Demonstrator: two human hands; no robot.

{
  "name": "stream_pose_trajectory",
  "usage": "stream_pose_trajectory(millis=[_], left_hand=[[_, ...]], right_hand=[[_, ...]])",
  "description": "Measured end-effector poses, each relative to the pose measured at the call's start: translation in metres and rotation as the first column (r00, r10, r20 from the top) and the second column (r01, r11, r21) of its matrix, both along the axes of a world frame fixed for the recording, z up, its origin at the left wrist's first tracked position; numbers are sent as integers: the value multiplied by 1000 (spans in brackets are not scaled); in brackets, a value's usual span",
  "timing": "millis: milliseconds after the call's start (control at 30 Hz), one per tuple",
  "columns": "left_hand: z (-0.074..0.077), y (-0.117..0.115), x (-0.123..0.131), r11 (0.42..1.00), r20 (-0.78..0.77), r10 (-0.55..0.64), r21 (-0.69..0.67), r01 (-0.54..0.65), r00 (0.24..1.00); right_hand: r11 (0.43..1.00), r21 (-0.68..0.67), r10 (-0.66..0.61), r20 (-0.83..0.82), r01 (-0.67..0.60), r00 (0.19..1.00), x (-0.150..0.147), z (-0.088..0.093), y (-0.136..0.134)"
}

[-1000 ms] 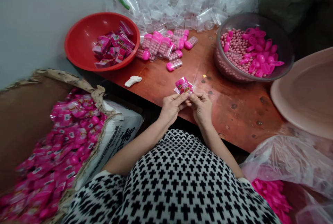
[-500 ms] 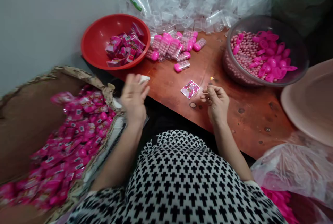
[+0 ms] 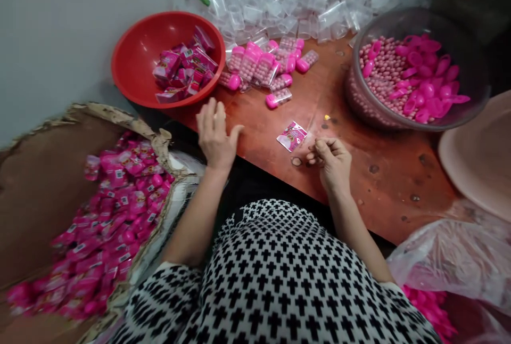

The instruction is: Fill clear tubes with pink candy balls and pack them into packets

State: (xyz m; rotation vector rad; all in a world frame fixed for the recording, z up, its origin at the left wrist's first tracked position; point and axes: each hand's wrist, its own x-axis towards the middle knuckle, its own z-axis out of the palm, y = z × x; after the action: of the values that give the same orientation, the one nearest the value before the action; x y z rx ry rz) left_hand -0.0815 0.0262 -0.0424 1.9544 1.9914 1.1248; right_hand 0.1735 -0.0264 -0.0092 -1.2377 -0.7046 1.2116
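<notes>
Now that printed pink sachet (image 3: 291,136) lies let go on wooden tabletop (image 3: 383,200), left hand (image 3: 215,133) stands open, fingers spread, by table edge; right hand (image 3: 331,163) just beside sachet, fingertips pinched, anything held too small to tell.

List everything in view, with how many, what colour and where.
wooden table: one, reddish-brown, centre
plastic basin: one, red, left on table, holding pink packets
filled tubes: several, pink caps, on table beside basin
sachet: one, pink, on table
bowl: one, clear, right on table, holding pink beads and pink caps
empty clear tubes: many, behind table
cardboard box: one, brown, left, holding more packets
tray: one, pale pink, far right
plastic bag: one, clear, lower right
left hand: one, open, at table edge
right hand: one, fingertips pinched, beside sachet
</notes>
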Motion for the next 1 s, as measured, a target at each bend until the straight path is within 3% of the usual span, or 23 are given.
stream_pose_trajectory(millis=[100,200,433,600,700,800,900,967,1000], left_hand=[[-4,-2,45,932,-85,-363,-44,361,928],[-11,1,79,848,-127,-526,-154,507,841],[-23,4,95,887,-125,-461,-103,451,878],[-24,4,101,888,-121,-460,-35,459,880],[-20,1,102,890,-56,-453,29,455,890],[-9,-9,103,896,85,-441,94,433,894],[8,-22,105,904,292,-424,80,420,857],[18,-28,105,922,503,-345,25,386,793],[23,-30,103,928,633,-279,-15,372,722]], right_hand=[[1000,12,-4,-8,4,1000,1,1,0],[1000,14,-3,2,3,1000,3,2,-2],[999,-19,32,84,-31,996,9,2,-2],[990,2,136,203,-140,970,7,-2,5],[993,32,102,277,-115,956,3,-11,9],[993,88,55,249,-79,967,-1,-17,17],[988,93,112,149,-127,982,-5,-13,26],[985,74,148,113,-157,982,-7,-7,30],[984,63,162,104,-169,981,-8,-3,32]])
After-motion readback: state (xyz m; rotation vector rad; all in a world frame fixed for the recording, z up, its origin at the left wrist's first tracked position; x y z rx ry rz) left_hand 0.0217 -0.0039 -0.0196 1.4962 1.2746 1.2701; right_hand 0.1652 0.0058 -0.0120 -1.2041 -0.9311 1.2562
